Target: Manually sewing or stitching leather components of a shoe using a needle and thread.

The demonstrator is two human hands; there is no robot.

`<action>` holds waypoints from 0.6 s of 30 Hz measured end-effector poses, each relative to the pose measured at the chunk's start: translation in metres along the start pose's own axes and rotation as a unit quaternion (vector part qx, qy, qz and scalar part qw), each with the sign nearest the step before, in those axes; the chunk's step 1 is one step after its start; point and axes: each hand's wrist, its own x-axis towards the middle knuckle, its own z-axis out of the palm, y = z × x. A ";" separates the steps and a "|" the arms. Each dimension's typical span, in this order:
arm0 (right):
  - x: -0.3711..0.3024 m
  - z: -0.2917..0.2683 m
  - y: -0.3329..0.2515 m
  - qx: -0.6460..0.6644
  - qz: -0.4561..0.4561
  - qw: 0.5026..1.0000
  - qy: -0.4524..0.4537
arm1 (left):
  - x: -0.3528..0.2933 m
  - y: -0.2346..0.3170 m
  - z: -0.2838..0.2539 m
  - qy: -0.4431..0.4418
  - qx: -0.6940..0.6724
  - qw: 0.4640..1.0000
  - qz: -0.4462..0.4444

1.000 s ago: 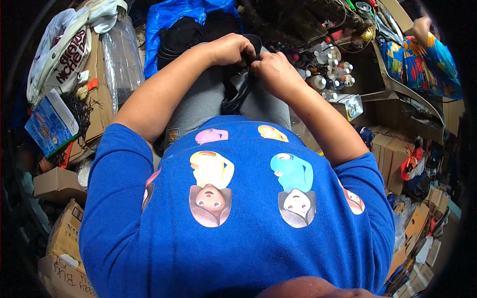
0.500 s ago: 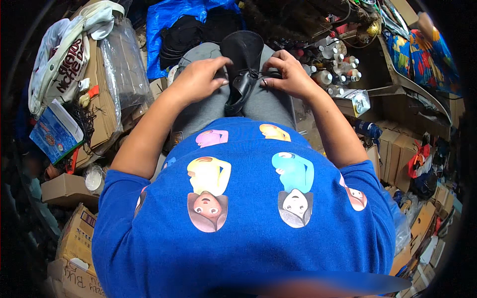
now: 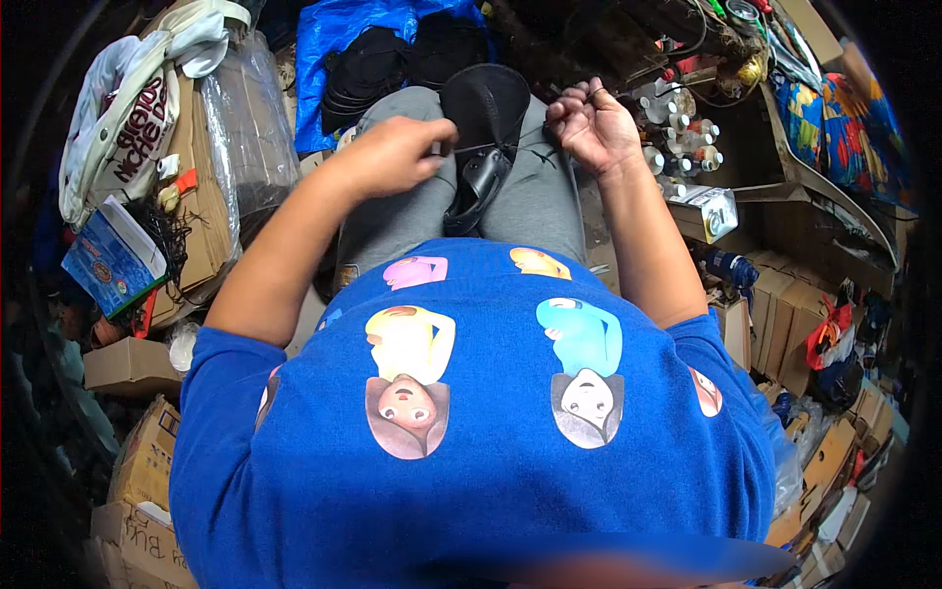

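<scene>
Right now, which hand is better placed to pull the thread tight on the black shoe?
Right, probably. The right hand is raised off to the side of the black shoe with the thread running taut to its fingers, free to draw outward. The left hand pinches close against the shoe's edge, better suited to steadying.

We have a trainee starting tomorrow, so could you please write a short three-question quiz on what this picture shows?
1. True or false: the black shoe rests on the person's lap, between the knees.
2. Which hand is raised with its fingers curled, the left hand or the right hand?
3. What lies on the floor beyond the knees? A) blue plastic sheet B) a green bucket C) a red ladder

Key: 1 true; 2 right hand; 3 A.
</scene>
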 end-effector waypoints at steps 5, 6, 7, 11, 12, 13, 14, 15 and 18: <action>0.002 -0.016 -0.002 0.065 0.104 0.992 -0.036 | -0.019 -0.035 -0.018 0.267 -0.136 0.937 -0.177; 0.000 -0.015 -0.002 0.034 0.091 0.994 -0.049 | -0.015 -0.029 -0.017 0.267 -0.138 0.937 -0.178; -0.003 -0.009 0.000 0.033 0.095 0.994 -0.049 | -0.007 -0.015 -0.015 0.286 -0.410 0.859 -0.112; -0.011 -0.015 -0.006 -0.057 0.077 0.995 -0.017 | 0.003 -0.009 -0.002 0.157 -0.840 0.519 0.001; -0.018 -0.022 -0.007 -0.096 0.088 0.990 -0.061 | -0.011 -0.040 0.001 0.100 -0.853 0.510 0.037; -0.029 -0.012 -0.003 -0.104 0.070 0.992 -0.005 | -0.018 -0.034 -0.003 0.173 -0.820 0.538 -0.091; -0.037 -0.026 0.001 -0.080 0.075 0.994 -0.005 | -0.020 -0.032 0.003 0.176 -0.823 0.533 -0.091; -0.040 -0.029 0.002 -0.074 0.069 0.995 -0.003 | -0.022 -0.030 0.005 0.183 -0.817 0.538 -0.098; -0.041 -0.040 -0.003 -0.078 0.088 0.992 -0.038 | -0.024 -0.025 -0.006 0.232 -0.784 0.547 -0.178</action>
